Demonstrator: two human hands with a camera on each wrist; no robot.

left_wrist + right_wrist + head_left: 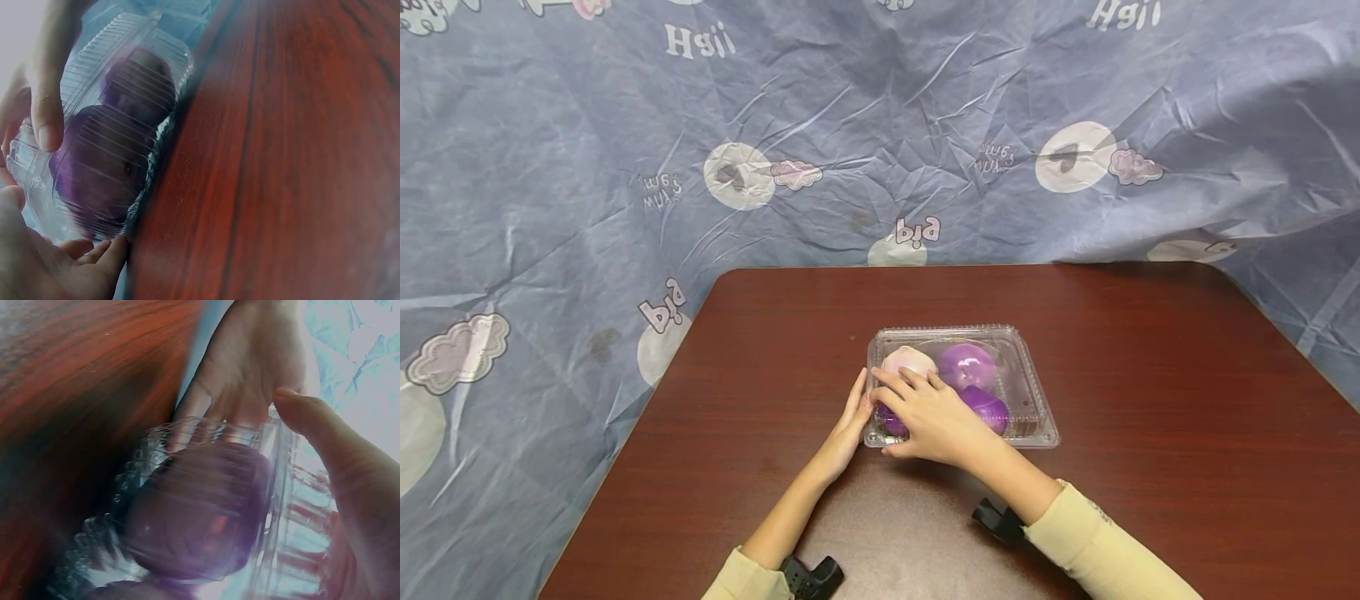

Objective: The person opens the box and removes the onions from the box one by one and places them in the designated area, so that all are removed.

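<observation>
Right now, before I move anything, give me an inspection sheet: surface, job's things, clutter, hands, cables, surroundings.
Surface: reddish-brown table, shiny, with wood grain.
Job's things: clear plastic container with purple rounded items and a pale one inside.
Clutter: nothing seen.
Hands: left hand touches the container's left side; right hand lies over its top, fingers spread. A black device shows by each wrist.
Cables: nothing seen.
Surroundings: wrinkled blue-grey printed cloth behind the table.

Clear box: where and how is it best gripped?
I'd grip the box low on opposite sides, beneath the jutting rim. The left hand is at the left side; bring the right hand off the top and in from the right, which is unobstructed. The box lies flat; its thin-looking top may flex.
</observation>
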